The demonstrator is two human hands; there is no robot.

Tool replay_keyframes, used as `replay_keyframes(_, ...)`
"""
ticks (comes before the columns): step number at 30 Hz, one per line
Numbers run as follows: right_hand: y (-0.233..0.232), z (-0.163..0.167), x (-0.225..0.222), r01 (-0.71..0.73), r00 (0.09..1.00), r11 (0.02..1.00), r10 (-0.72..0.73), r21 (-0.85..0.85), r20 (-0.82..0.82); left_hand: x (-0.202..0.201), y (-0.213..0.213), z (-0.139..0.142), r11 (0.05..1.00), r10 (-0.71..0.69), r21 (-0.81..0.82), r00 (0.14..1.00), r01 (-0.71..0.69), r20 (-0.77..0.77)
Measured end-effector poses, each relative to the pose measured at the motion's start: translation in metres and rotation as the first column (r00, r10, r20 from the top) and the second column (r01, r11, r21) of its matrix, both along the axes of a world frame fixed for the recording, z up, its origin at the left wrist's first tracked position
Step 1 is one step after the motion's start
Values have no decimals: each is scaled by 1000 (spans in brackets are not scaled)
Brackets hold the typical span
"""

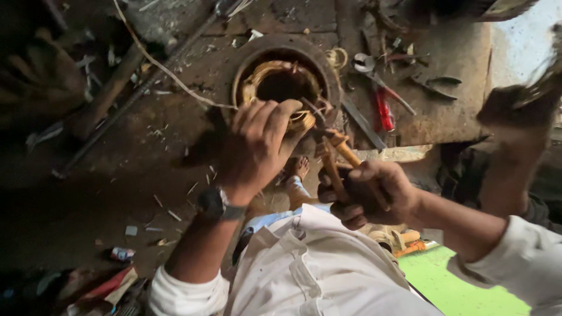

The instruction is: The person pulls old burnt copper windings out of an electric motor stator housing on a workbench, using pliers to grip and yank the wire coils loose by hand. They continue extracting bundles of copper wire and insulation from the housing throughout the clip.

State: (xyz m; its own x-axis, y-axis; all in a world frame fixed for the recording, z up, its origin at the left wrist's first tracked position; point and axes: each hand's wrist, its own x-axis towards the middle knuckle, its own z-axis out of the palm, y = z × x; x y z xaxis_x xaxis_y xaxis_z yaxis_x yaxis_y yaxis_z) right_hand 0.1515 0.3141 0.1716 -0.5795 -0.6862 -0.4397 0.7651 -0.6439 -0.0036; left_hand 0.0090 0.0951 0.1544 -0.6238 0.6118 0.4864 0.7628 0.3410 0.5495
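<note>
Copper windings (pixel 275 73) sit inside a round motor stator (pixel 285 76) on the dirty workbench (pixel 146 146), approx. centre of view. Left hand (pixel 257 146), w/ wristwatch (pixel 215 203), rests on stator's near rim, fingers curled over the coil. Right hand (pixel 370 196) is clamped round wooden-handled tool (pixel 339 153), tip at the windings; red-handled pliers (pixel 380 99) lie just right of stator.

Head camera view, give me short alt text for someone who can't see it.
Seen from above, a person's left hand presses on copper wire coils inside a round metal motor housing, while the right hand grips a wooden-handled tool beside it. Pliers and other tools lie on the dirty workbench.
</note>
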Motion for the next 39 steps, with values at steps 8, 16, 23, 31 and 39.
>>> replay_keyframes(8, 28, 31, -32, -436, 898, 415, 257, 798, 357, -10, -11, -23, 998, -69, -4, 997, 70, 42)
replay_keyframes(16, -9, -76, 32, 293, 845, 58, 450, 954, -287, -14, -21, -35, 978, -194, 88, 981, 192, 15)
replay_keyframes(23, -69, -129, -1, 591, 804, -283, 286, 755, -522, -15, -25, -22, 961, -274, 56, 961, 272, 31)
replay_keyframes(31, -58, -22, 34, 390, 890, -160, 319, 907, -327, -22, -23, -28, 950, -311, 122, 906, 287, 286)
replay_keyframes(39, -76, -32, 12, 429, 886, -277, 315, 860, -341, -9, 6, 3, 981, -147, 175, 923, 88, 357)
